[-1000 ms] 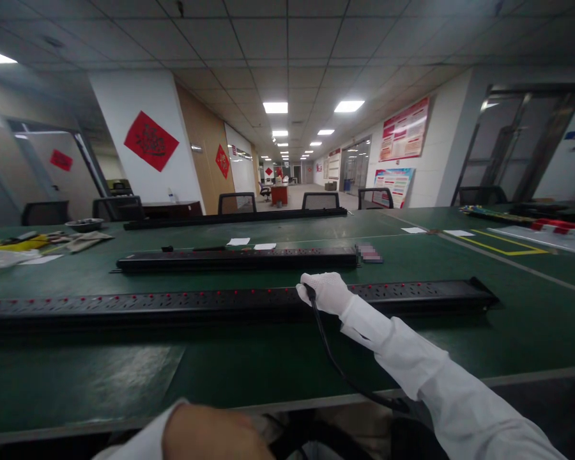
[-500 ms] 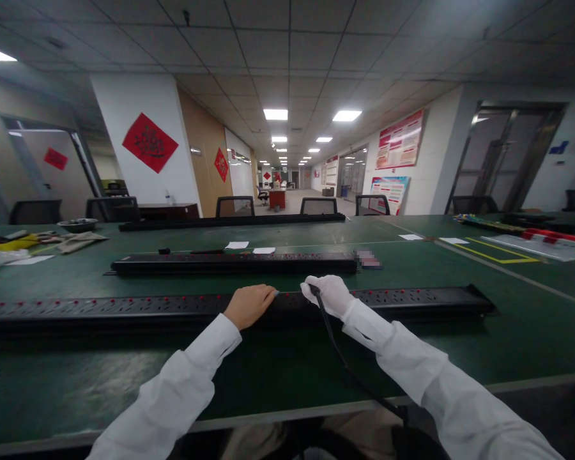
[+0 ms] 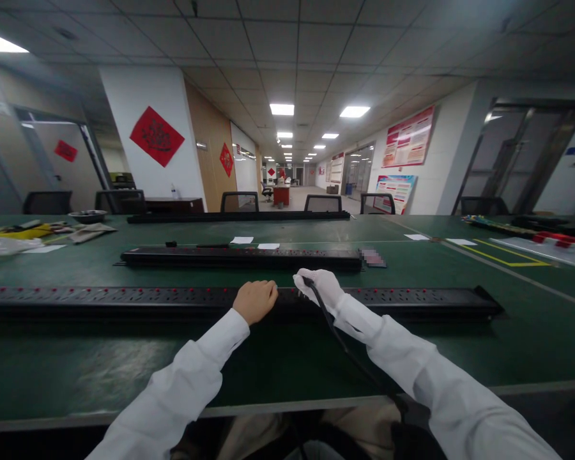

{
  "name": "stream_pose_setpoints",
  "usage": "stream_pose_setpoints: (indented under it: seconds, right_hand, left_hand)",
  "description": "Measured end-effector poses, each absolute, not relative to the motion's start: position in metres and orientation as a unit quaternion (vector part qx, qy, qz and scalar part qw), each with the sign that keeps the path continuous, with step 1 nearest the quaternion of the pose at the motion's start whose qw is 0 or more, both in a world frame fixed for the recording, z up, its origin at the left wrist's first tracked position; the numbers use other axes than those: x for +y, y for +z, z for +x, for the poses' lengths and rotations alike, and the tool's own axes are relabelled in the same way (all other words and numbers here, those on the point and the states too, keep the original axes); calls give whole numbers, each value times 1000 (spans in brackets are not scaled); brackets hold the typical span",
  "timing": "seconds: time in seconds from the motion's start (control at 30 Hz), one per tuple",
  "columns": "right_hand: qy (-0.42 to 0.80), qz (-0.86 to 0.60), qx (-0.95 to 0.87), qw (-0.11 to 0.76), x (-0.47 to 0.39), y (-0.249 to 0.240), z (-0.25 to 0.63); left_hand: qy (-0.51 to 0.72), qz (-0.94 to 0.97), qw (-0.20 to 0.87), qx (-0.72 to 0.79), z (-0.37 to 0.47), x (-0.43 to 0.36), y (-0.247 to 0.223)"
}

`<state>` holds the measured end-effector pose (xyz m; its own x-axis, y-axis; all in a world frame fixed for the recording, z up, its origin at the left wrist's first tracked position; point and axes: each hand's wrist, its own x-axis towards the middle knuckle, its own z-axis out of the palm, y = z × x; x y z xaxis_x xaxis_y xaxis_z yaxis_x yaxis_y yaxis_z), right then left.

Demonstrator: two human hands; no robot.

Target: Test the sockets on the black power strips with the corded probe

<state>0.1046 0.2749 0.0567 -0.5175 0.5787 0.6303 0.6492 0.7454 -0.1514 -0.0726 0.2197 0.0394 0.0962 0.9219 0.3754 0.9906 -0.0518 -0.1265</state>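
A long black power strip (image 3: 426,297) with sockets and a row of small red parts lies across the table before me. My left hand (image 3: 255,301), bare, is curled over the middle of it, fingers bent inward and their tips partly hidden. Just to the right, my right hand (image 3: 320,289) wears a white glove and pinches a black power plug (image 3: 308,282) above the strip. From the plug a black cable (image 3: 338,338) runs down past my right sleeve to the table's front edge. Whether the plug's pins touch a socket I cannot tell.
Behind lies a second black power strip (image 3: 244,258), with a pixelated card (image 3: 372,257) at its right end. Farther back are more long black bars (image 3: 239,217). White paper slips (image 3: 242,240), a bowl (image 3: 88,216) and a yellow item (image 3: 23,230) also lie on the green table (image 3: 138,377).
My right hand has moved left with the plug, closer to my left hand. My left fingers are more curled. The whole view has shifted slightly.
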Motion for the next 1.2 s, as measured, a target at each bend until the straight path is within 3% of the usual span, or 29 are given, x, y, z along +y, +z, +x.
stream_pose_setpoints:
  seconds: [0.3,0.93,1.2]
  right_hand:
    - [-174,-378,-888,196,262,70,87]
    - [-132,-350,-888,266,256,55,100]
    - [-128,-356,-892,248,255,58,102]
  left_hand:
    - [-113,-718,153,-670,-73,217,41]
    - [-110,-771,47,-625,-100,224,47]
    - [-111,-713,156,-674,-84,218,44]
